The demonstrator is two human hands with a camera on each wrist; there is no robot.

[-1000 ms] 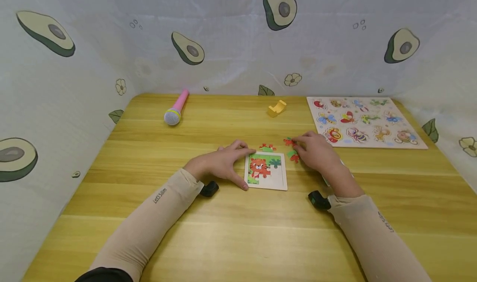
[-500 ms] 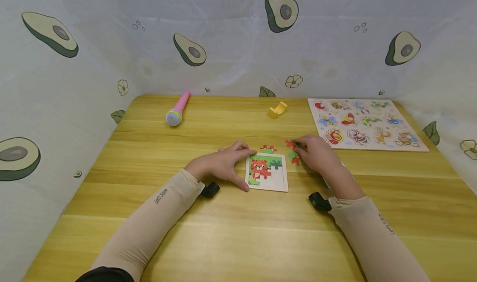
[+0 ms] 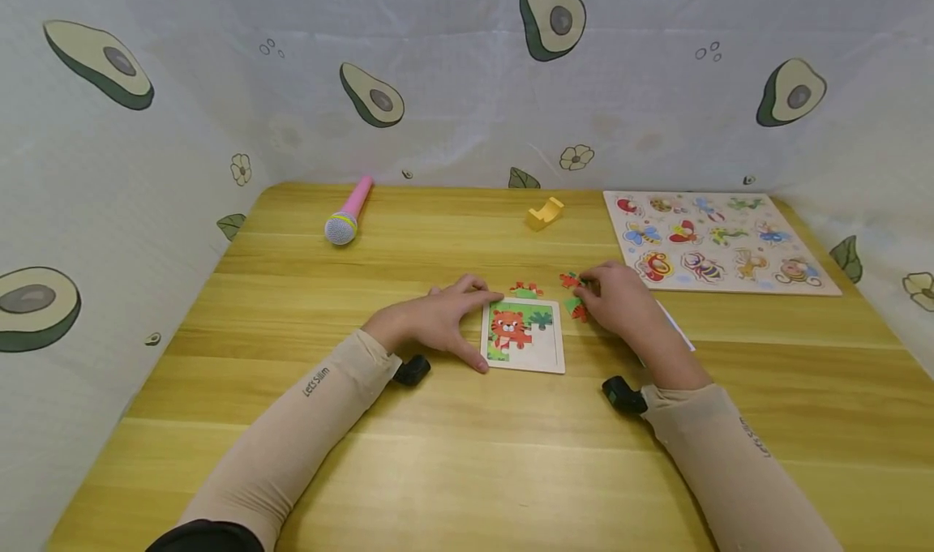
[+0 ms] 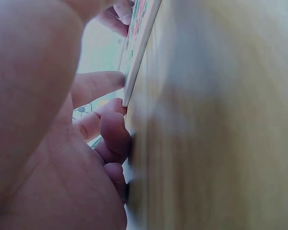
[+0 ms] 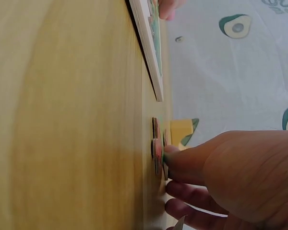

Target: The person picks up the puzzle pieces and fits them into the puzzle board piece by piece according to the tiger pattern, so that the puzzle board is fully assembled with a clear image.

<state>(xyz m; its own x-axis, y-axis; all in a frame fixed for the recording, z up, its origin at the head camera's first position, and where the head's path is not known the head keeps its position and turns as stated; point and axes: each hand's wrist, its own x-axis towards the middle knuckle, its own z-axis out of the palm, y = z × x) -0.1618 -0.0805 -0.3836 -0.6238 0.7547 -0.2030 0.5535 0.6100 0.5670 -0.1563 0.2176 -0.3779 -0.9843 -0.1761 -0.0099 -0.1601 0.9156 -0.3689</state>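
Note:
A square jigsaw board (image 3: pixel 546 357) with a partly filled tiger picture lies in front of me. My left hand (image 3: pixel 438 317) spans its left side, index finger at the far corner and thumb at the near one. In the left wrist view the straight index finger (image 4: pixel 101 84) touches the board's edge. My right hand (image 3: pixel 620 297) is just right of the board, pinching at a red puzzle piece (image 3: pixel 569 280). A green and red puzzle piece (image 3: pixel 576 308) lies below its fingertips. In the right wrist view the thumb (image 5: pixel 175 158) covers part of the puzzle pieces (image 5: pixel 157 146).
Another puzzle piece (image 3: pixel 526 290) lies just beyond the board. A pink toy microphone (image 3: pixel 349 211) is at the back left, a yellow tape-dispenser-like holder (image 3: pixel 545 214) at the back middle. A large insect peg puzzle (image 3: pixel 718 240) sits at the back right. A white-edged flat thing (image 3: pixel 679 329) lies under my right forearm.
Both hands stay nearly in place. The right fingers shift slightly at the puzzle pieces, and more of the white-edged flat thing shows beside the right wrist.

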